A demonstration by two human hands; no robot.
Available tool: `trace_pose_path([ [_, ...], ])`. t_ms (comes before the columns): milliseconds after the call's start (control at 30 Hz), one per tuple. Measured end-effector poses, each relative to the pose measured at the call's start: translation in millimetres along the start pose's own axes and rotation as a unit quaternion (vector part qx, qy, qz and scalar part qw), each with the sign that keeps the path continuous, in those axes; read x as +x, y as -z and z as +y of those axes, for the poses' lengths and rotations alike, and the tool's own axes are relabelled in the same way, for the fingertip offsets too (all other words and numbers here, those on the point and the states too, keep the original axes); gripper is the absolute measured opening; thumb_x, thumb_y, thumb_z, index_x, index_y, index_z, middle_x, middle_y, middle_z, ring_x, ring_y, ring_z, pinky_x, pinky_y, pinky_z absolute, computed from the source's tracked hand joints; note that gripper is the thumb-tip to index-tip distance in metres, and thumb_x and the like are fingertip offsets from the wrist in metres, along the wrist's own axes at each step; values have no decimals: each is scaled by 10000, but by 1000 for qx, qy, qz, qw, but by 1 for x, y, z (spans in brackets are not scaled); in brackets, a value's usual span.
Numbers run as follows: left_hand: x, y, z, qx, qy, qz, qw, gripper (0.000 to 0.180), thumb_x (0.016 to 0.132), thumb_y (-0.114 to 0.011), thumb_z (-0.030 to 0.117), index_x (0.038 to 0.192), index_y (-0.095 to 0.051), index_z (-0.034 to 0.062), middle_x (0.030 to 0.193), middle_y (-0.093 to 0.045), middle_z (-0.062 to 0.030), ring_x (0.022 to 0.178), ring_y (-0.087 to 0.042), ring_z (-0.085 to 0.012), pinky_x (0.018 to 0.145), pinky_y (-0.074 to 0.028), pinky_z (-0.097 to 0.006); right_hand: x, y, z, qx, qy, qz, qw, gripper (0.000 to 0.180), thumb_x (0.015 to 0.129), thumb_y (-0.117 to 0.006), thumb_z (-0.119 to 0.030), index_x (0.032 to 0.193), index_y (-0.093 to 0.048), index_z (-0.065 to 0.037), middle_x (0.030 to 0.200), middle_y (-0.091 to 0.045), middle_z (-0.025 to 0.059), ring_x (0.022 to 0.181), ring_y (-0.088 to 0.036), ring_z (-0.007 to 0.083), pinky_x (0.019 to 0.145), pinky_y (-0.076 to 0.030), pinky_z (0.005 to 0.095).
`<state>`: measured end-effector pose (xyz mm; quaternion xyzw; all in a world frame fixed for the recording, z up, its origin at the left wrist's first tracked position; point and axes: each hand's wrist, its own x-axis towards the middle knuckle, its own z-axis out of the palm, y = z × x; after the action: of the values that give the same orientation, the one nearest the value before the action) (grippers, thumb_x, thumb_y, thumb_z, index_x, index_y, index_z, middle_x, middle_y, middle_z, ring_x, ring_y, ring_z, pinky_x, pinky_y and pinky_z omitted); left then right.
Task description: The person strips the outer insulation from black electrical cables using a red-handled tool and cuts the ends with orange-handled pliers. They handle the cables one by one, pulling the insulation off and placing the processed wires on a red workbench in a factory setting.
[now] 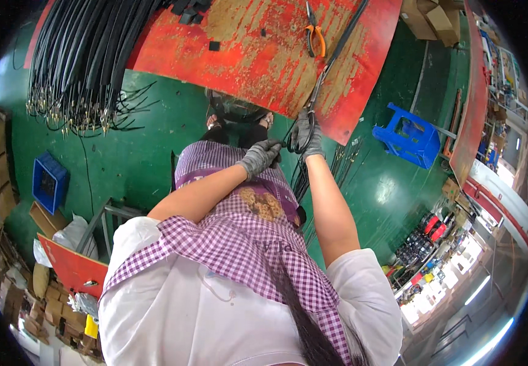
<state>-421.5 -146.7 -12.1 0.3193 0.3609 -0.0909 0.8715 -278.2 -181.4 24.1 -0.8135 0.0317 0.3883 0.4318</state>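
Note:
My right hand (308, 133), in a grey glove, is closed around a bundle of black cable (320, 82) at the near edge of the worn red table (239, 58). From there the cable runs up across the tabletop, and a loop of it hangs below the fingers. My left hand (260, 158), gloved too, is just left of that loop, in front of the purple checked apron (227, 229). Its fingers are curled together; what they pinch is too small to make out. Pliers with orange handles (315, 38) lie on the table beside the cable.
Many black cables with metal ends (78, 73) hang over the table's left side. Small black pieces (214, 46) lie on top. A blue plastic stool (407, 135) stands on the green floor at right, a blue crate (49, 183) at left. More cables (344, 160) hang beside my right forearm.

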Motion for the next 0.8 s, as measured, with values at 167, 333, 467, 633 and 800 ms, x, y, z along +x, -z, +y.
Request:
trace_pose_path([
  [167, -4, -5, -18, -98, 30, -10, 995, 165, 820, -502, 127, 951, -559, 45, 693, -569, -28, 558, -516, -117, 517, -447, -249, 8, -3, 6, 70, 9, -15, 997, 347, 810, -447, -446, 658, -444, -134, 445, -414, -10, 355, -414, 114, 339, -310, 247],
  [333, -12, -14, -11, -150, 90, 0, 985, 141, 814, -513, 132, 885, -585, 33, 676, -566, -39, 550, -519, -127, 506, -449, -266, 12, -4, 15, 129, 38, -7, 991, 310, 804, -467, -440, 661, -447, -166, 481, -420, -29, 378, -404, 81, 357, -310, 224],
  [467, -16, -20, -2, -164, 109, -5, 980, 144, 814, -509, 147, 872, -590, 42, 652, -549, -42, 525, -503, -128, 485, -445, -266, 11, -6, 14, 172, 22, -20, 985, 282, 793, -497, -427, 682, -458, -172, 495, -425, -33, 387, -400, 73, 359, -311, 217],
  [633, -15, -20, -2, -159, 111, -2, 981, 128, 812, -516, 136, 863, -591, 46, 674, -556, -32, 535, -501, -118, 488, -436, -263, 4, -9, 5, 204, -24, -8, 979, 180, 821, -477, -338, 779, -449, -165, 469, -349, -51, 393, -367, 68, 351, -293, 216],
  [800, -21, -7, 2, -84, 65, 30, 994, 117, 810, -518, 132, 877, -591, 71, 680, -555, -24, 537, -491, -104, 487, -425, -250, -20, 39, 22, 72, 52, -86, 992, 158, 779, -534, -179, 893, -438, -124, 571, -420, -1, 462, -426, 107, 400, -349, 242],
])
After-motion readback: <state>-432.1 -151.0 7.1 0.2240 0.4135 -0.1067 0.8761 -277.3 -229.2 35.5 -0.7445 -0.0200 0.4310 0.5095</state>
